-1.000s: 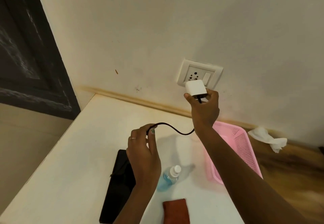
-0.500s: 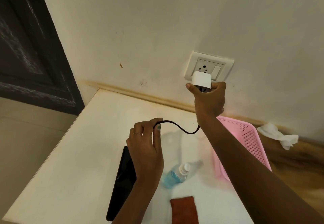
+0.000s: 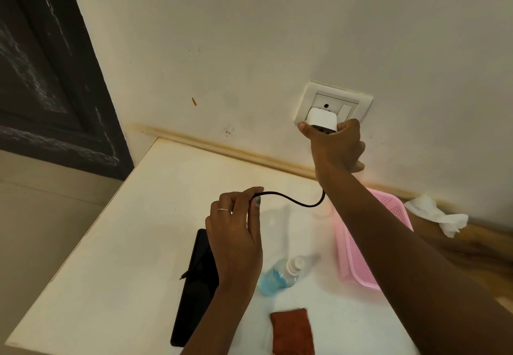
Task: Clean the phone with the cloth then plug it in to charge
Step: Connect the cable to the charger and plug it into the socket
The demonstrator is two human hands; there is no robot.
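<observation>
My right hand [image 3: 334, 146] grips a white charger adapter [image 3: 322, 118] pressed against the white wall socket [image 3: 333, 104]. A black cable [image 3: 294, 200] sags from the adapter to my left hand [image 3: 236, 232], which pinches it above the table. The black phone [image 3: 197, 285] lies flat on the white table [image 3: 125, 243], partly hidden under my left forearm; the cable's free end rests across its screen. A folded rust-red cloth [image 3: 293, 332] lies near the front edge.
A small spray bottle of blue liquid [image 3: 280, 277] lies beside the phone. A pink perforated basket [image 3: 358, 257] stands at the table's right, under my right arm. A crumpled white tissue [image 3: 435, 213] rests by the wall. A dark door [image 3: 41, 77] is at the left.
My right hand has carried the adapter up to the socket, and it now covers the socket's lower holes. My left hand keeps hold of the cable.
</observation>
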